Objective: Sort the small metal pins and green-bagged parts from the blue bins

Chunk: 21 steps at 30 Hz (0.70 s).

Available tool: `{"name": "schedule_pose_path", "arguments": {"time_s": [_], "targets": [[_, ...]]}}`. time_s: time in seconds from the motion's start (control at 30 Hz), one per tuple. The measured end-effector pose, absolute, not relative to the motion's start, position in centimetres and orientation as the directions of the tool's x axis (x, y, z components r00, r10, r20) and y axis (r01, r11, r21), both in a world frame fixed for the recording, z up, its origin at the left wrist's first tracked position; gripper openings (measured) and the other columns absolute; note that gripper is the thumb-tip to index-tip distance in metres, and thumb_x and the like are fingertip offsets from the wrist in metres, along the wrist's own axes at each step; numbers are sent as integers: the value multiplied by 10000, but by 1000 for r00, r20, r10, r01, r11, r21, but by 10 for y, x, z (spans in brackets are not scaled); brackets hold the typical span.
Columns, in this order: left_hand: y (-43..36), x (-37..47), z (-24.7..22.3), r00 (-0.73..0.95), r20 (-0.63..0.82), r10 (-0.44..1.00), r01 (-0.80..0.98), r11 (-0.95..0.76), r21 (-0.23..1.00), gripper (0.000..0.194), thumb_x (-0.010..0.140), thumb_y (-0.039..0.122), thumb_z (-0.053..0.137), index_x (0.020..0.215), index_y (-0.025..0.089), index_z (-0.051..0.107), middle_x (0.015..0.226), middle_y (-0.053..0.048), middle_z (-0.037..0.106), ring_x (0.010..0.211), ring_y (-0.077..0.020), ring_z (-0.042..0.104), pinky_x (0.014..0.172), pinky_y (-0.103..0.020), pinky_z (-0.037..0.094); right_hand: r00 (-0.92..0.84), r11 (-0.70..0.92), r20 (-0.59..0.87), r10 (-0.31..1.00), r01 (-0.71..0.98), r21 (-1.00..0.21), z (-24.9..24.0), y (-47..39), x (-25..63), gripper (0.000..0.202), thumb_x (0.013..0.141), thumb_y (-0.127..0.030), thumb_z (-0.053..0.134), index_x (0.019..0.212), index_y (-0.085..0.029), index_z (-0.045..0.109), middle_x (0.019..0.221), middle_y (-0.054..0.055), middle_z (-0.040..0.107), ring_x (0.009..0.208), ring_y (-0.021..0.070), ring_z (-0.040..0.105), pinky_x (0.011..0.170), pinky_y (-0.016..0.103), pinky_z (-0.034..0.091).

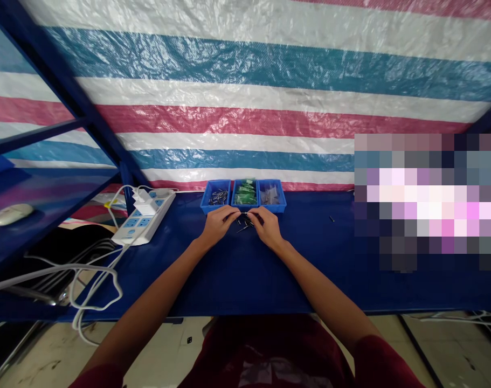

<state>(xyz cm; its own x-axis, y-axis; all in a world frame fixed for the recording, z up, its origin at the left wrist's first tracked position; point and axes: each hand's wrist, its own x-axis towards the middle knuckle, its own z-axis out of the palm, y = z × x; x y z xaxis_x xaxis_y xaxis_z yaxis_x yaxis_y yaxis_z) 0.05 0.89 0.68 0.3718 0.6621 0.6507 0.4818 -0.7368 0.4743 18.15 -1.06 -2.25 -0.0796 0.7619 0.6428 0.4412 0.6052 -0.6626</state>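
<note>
My left hand (218,223) and my right hand (268,225) meet over the blue table, fingertips pinched close together. Between them is a small thin piece (244,213), too small to make out clearly; both hands seem to grip it. Right below the fingers lies a loose heap of thin dark stick-like parts (245,222), partly hidden by the hands. Just behind stand three blue bins in a row. The left bin (205,203) holds small dark and silvery parts, the middle bin (234,200) green packets, the right bin (283,202) clear, greyish plastic pieces.
A white power strip (150,226) with plugs and trailing white cables (116,285) lies at left. One small dark part (331,219) rests on the table (245,285) at right. A striped plastic sheet (245,118) hangs behind. A mouse (11,214) sits at far left; the right side is pixelated.
</note>
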Motion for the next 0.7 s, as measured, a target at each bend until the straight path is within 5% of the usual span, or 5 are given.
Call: {"name": "schedule_pose_path", "arguments": {"time_s": [0.23,0.57,0.7], "targets": [[6,1,13,395,508,765,495,-643,584,331,927,362,459,709,162,608,562,13,570,543,-117,530,585,-222,406,-29,618,666,745,407,-673,-23,-12,180,227,919,-358,511,947,-186,657,805,43,639,626,133,564,612,256,476],[5,1,14,417,424,804,424,-584,692,364,925,379,463,660,157,577,514,35,509,491,-97,486,537,-214,376,-90,625,651,754,402,-669,-21,-14,180,251,938,-364,481,871,-194,654,799,44,637,671,143,572,638,262,464],[6,2,12,391,447,804,400,-586,705,342,924,394,473,729,155,620,599,9,591,523,-106,531,540,-218,405,-87,593,617,782,410,-693,-23,-11,180,275,948,-360,457,835,-183,635,739,34,629,667,146,589,643,256,454]]}}
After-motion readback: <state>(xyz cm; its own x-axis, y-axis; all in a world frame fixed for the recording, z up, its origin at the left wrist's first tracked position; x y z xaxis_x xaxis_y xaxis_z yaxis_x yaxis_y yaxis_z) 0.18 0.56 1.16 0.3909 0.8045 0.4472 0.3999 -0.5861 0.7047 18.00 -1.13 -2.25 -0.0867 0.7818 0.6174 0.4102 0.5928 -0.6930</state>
